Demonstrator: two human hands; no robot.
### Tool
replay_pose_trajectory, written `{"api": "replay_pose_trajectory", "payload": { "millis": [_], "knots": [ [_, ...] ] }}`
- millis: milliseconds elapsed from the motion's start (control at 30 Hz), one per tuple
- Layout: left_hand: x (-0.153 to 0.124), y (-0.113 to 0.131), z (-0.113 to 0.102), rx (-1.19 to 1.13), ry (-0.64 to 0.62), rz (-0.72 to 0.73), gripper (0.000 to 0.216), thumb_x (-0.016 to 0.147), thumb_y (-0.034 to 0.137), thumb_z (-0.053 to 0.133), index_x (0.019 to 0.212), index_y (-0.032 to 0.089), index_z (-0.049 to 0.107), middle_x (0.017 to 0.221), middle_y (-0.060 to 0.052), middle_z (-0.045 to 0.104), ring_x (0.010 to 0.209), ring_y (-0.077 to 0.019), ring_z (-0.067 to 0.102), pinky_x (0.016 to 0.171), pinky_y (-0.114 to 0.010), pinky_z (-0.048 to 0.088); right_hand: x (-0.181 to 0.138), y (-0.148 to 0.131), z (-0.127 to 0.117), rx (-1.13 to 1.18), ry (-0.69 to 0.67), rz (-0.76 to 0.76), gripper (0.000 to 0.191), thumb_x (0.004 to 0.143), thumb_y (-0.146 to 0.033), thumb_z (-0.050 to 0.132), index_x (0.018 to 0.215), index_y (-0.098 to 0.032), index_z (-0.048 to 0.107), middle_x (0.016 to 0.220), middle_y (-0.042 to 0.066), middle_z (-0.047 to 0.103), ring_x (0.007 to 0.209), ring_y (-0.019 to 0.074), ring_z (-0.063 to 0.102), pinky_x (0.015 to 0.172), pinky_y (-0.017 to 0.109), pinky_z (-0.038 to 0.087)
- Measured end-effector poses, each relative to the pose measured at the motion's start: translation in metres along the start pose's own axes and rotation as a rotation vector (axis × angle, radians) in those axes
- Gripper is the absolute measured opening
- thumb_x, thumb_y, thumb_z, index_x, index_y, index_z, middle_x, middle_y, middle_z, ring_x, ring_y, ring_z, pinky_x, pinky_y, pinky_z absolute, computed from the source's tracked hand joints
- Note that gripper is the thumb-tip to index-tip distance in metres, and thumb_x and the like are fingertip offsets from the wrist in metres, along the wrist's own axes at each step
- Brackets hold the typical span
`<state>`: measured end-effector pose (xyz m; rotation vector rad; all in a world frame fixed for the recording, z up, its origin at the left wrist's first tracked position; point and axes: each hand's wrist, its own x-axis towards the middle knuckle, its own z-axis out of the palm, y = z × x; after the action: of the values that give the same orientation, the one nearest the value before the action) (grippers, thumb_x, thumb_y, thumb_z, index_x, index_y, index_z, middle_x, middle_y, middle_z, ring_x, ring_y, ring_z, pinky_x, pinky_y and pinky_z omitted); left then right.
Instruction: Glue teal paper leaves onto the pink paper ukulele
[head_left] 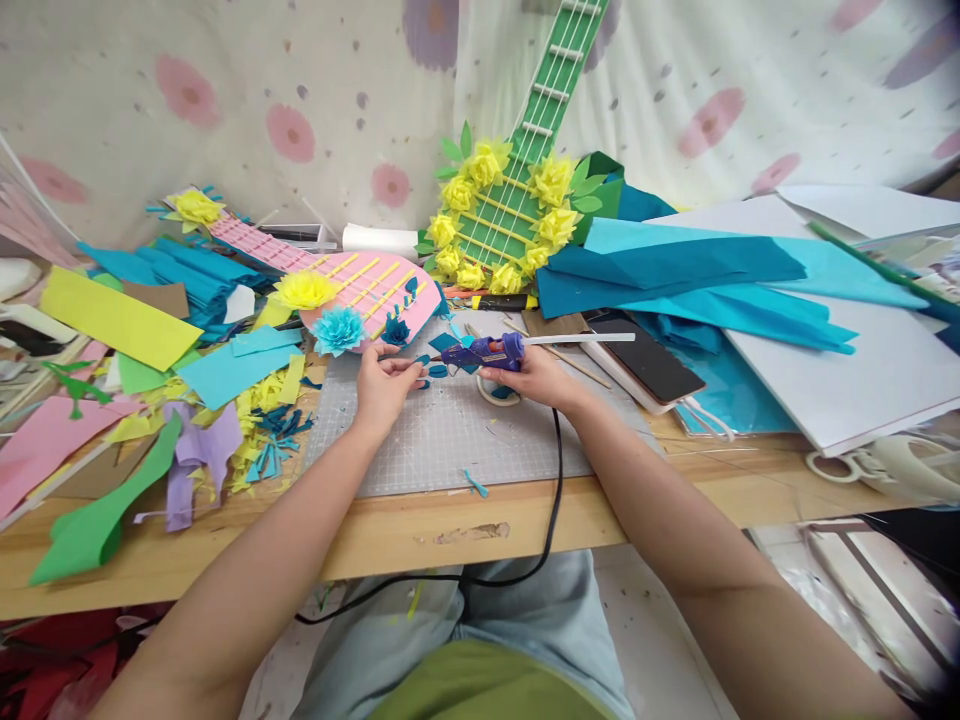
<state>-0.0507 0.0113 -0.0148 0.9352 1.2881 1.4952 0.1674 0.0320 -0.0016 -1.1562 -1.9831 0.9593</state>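
My right hand [546,380] is wrapped round a purple hot glue gun [484,352], a white glue stick [592,338] jutting from its back. Its nozzle points left, close to my left hand [381,390]. The left fingers pinch a small dark blue paper petal [436,371]; whether the nozzle touches it I cannot tell. Just behind lies a pink paper guitar [409,290] with yellow strips, a yellow flower [306,289], a light blue flower [339,330] and a dark blue flower [397,328]. Under the right hand, a roll of tape [497,392] is partly hidden.
A green paper guitar [499,215] ringed with yellow flowers leans at the back. Coloured paper scraps [259,440] crowd the left; blue sheets [667,275] and a phone [649,355] lie right. The gun's black cord [556,490] hangs over the edge beside the cutting mat [420,460].
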Motion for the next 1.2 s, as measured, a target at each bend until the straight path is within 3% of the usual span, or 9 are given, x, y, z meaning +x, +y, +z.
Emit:
{"api": "replay_pose_trajectory", "payload": {
  "millis": [767, 1000, 1100, 1200],
  "knots": [
    [-0.002, 0.001, 0.0, 0.049, -0.046, 0.004, 0.046, 0.056, 0.018, 0.073, 0.089, 0.019, 0.041, 0.06, 0.006, 0.064, 0.059, -0.0147, 0.067, 0.054, -0.025, 0.056, 0.001, 0.0, 0.002, 0.025, 0.01, -0.03, 0.042, 0.074, -0.049, 0.064, 0.102, -0.018, 0.067, 0.094, 0.004, 0.069, 0.084, 0.0214, 0.063, 0.078, 0.036, 0.051],
    [-0.002, 0.009, -0.002, 0.02, -0.039, 0.017, 0.046, 0.055, 0.019, 0.075, 0.088, 0.019, 0.042, 0.061, 0.005, 0.064, 0.058, -0.0143, 0.066, 0.051, -0.024, 0.054, 0.003, 0.011, -0.002, 0.12, 0.297, 0.008, 0.048, 0.07, -0.052, 0.066, 0.103, -0.018, 0.068, 0.095, 0.006, 0.07, 0.09, 0.0241, 0.064, 0.082, 0.039, 0.051],
    [0.004, 0.023, -0.011, -0.012, 0.026, 0.111, 0.045, 0.056, 0.019, 0.075, 0.087, 0.02, 0.043, 0.063, 0.006, 0.063, 0.054, -0.0128, 0.064, 0.048, -0.023, 0.052, 0.004, 0.023, -0.013, 0.021, 0.449, 0.087, 0.048, 0.067, -0.054, 0.068, 0.098, -0.016, 0.07, 0.092, 0.007, 0.071, 0.092, 0.0273, 0.064, 0.083, 0.041, 0.05],
    [0.012, 0.041, -0.024, -0.047, 0.133, 0.191, 0.042, 0.059, 0.017, 0.075, 0.086, 0.021, 0.044, 0.063, 0.006, 0.061, 0.047, -0.0095, 0.058, 0.046, -0.022, 0.051, 0.006, 0.036, -0.024, -0.08, 0.509, 0.139, 0.05, 0.065, -0.054, 0.068, 0.096, -0.015, 0.07, 0.092, 0.009, 0.072, 0.094, 0.03, 0.064, 0.084, 0.043, 0.048]
  ]
}}
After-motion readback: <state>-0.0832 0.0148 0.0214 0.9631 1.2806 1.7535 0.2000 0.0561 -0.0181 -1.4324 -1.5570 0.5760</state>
